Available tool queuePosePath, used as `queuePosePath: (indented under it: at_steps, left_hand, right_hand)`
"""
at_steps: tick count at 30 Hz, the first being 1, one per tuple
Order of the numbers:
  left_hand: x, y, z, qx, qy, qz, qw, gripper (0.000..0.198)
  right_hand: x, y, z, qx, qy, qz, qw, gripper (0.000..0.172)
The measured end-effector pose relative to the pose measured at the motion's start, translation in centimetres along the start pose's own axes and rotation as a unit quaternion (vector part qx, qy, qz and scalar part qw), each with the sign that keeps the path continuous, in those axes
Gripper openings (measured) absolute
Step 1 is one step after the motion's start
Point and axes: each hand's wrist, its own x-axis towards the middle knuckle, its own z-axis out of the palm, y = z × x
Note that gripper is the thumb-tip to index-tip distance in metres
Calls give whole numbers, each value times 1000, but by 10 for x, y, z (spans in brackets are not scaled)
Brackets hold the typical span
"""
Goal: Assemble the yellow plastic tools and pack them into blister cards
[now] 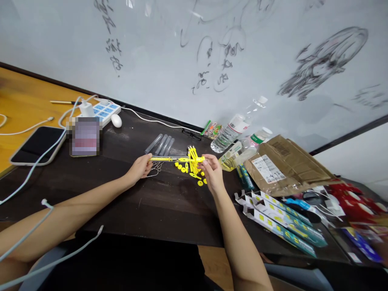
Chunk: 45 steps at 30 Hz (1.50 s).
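Observation:
My left hand [141,167] is closed on the left end of a long yellow plastic assembly [172,159] held just above the dark table [169,206]. My right hand [212,171] pinches its right end, where an upright yellow frame part [193,155] joins it. Several small loose yellow pieces [194,174] lie on the table under and between the hands. Thin wire bits [155,167] lie near my left hand. Several grey tubes [160,144] lie side by side just behind the assembly.
Plastic bottles [233,131] and a snack packet [213,130] lie behind the hands. A brown envelope [285,163] and printed card packaging [281,218] sit to the right. A phone [38,144], power strip [104,111], white cables [33,161] and glasses [191,134] lie left and behind.

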Motion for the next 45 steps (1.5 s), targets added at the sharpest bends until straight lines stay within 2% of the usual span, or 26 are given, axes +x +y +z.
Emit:
queuePosePath:
  at_steps: [11, 19, 24, 36, 45]
  left_hand:
    - [-1, 2, 2, 8, -2, 10, 1000, 38]
    - [-3, 2, 2, 27, -1, -14, 1000, 41]
    - [-1, 1, 1, 20, -12, -6, 1000, 42]
    - [-3, 3, 2, 18, -17, -19, 1000, 40]
    - [-3, 5, 5, -5, -8, -79, 997, 39]
  right_hand:
    - [-4, -2, 4, -23, -17, -6, 1000, 26]
    - [-5, -3, 6, -52, -17, -30, 998, 28]
    - [-6, -3, 6, -78, -30, -46, 995, 28]
    - [-8, -2, 5, -80, -49, -48, 994, 30]
    - [-10, -8, 8, -60, -62, -56, 995, 23]
